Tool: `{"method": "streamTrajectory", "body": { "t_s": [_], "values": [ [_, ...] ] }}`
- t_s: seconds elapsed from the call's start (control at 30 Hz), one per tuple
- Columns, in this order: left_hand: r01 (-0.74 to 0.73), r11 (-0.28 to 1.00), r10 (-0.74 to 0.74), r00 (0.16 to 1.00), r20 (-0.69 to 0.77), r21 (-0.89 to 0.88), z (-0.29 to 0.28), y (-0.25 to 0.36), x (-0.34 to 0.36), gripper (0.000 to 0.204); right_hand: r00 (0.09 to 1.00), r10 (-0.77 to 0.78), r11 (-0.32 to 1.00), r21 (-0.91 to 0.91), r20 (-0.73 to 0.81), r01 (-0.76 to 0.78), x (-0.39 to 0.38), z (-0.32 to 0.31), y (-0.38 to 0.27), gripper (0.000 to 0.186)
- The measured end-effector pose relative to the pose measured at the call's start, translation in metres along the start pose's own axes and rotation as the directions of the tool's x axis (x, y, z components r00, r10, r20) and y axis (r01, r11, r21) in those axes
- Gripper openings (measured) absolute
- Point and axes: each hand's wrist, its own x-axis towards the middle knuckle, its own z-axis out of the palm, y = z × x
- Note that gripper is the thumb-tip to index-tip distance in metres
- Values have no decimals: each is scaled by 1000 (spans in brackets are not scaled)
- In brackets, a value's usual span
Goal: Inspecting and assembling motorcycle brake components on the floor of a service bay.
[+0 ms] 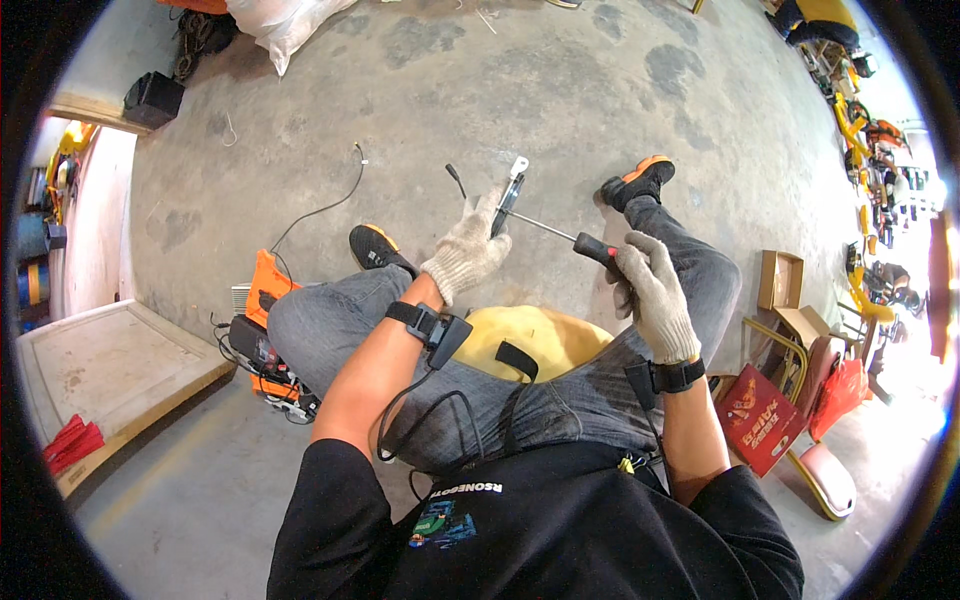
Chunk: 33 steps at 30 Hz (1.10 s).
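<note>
Currently | person's R hand [652, 288]: fingers curled rnd screwdriver [592, 247] handle | L hand [468, 248]: fingers closed on slim dark part [509, 202], white-ended, above floor [560, 115] | tip at part, contact unclear; prob. mid-job, steps done/left can't tell | far: white sack [283, 28]

White lettering [472, 490] — black shirt [590, 530]; gold lettering [768, 425] — red box [757, 418].

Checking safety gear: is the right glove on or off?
On: the pale knit glove covers the right hand, which holds the screwdriver.
</note>
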Motion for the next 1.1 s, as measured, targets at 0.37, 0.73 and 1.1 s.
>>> {"method": "streamTrajectory", "body": {
  "t_s": [0.37,0.73,1.1],
  "values": [
    [35,999,-35,999,20,-4,-5,13,0,83,988,-115,991,-72,-99,109,1,3,5,55],
    [-20,989,21,1000,7,-147,-4,0,6,81,990,-132,991,2,-56,133,4,3,10,40],
    [-128,445,-322,901,-292,-886,-86,1,-14,52,994,-24,978,-205,110,46,59,30,12,40]
  ]
}}
